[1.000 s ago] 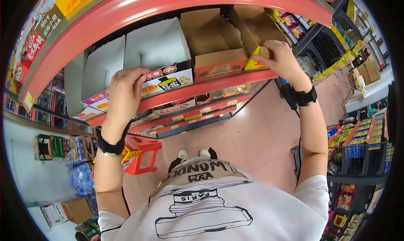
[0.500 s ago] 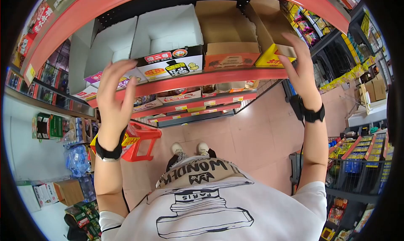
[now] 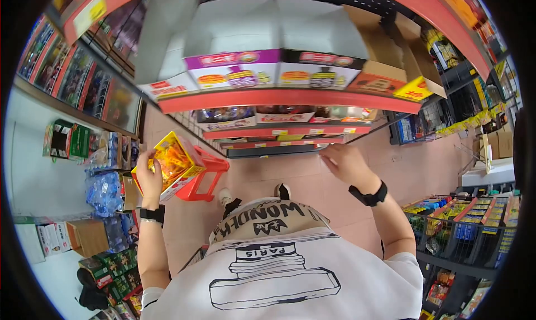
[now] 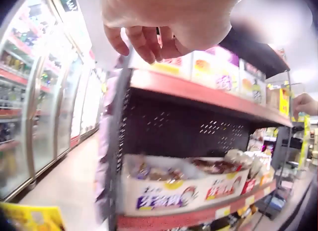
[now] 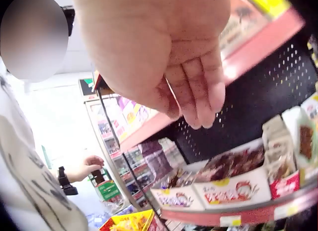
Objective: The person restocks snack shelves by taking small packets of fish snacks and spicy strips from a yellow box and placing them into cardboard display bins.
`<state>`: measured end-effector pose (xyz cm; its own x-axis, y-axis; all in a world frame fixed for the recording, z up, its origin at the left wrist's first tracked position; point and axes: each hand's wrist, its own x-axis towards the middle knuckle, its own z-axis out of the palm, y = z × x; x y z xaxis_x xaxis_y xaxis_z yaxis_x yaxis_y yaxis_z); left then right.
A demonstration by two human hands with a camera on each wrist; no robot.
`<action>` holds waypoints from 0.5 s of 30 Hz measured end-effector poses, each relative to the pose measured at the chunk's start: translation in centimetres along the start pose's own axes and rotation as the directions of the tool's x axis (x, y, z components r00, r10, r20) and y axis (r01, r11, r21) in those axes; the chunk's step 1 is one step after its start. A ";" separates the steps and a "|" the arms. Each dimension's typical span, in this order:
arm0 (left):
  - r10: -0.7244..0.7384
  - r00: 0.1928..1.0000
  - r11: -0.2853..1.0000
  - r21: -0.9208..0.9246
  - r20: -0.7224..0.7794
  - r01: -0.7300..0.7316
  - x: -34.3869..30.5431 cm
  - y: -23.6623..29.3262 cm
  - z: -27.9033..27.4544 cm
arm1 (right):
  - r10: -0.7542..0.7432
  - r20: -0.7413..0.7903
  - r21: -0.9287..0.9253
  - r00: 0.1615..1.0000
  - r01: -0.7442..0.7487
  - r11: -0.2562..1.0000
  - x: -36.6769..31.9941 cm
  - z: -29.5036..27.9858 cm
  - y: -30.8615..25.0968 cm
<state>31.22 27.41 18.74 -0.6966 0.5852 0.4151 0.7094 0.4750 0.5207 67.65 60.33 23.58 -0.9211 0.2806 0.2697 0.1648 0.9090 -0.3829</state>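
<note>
My left hand (image 3: 149, 177) overlaps the near left side of a yellow box of packets (image 3: 177, 157) in the head view. In the left wrist view its fingers (image 4: 144, 42) hang loosely bent and hold nothing, and the box's corner shows low at the left. A red plastic stool (image 3: 207, 175) bears the box. In front of my body, over the floor, my right hand (image 3: 349, 166) is held up with nothing in it. Its fingers (image 5: 196, 96) are relaxed and close together in the right wrist view.
Ahead, a shelf with a red edge (image 3: 290, 99) carries a row of open cartons, among them a purple-trimmed carton (image 3: 231, 68) and a brown one (image 3: 379, 74). Lower, packets fill white cartons (image 5: 236, 188). Glass-door coolers (image 4: 49, 92) line the left; a wire rack (image 3: 469, 225) stands right.
Both hands have left the carton fronts on the shelf. The left has moved down to the yellow box on the stool, the right down and inward. The head view has swung left.
</note>
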 end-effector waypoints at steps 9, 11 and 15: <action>-0.410 0.851 0.912 0.123 0.328 0.392 -8.1 -23.7 -2.5 | 0.059 0.662 -0.064 0.747 -0.022 0.998 5.1 18.2 -6.0; -0.486 0.797 0.872 0.133 0.358 0.472 -9.2 -26.7 -3.2 | 0.067 0.687 -0.073 0.724 -0.023 0.997 6.4 21.0 -7.6; -0.553 0.723 0.823 0.136 0.415 0.551 -10.2 -29.5 -3.3 | 0.121 0.807 -0.157 0.577 0.013 0.988 9.4 25.0 -10.6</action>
<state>17.08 5.24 1.64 -0.8509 0.4332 -0.2970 0.2149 0.8031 0.5558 48.39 45.64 8.08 -0.7967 0.0229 -0.6039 0.2060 0.9497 -0.2358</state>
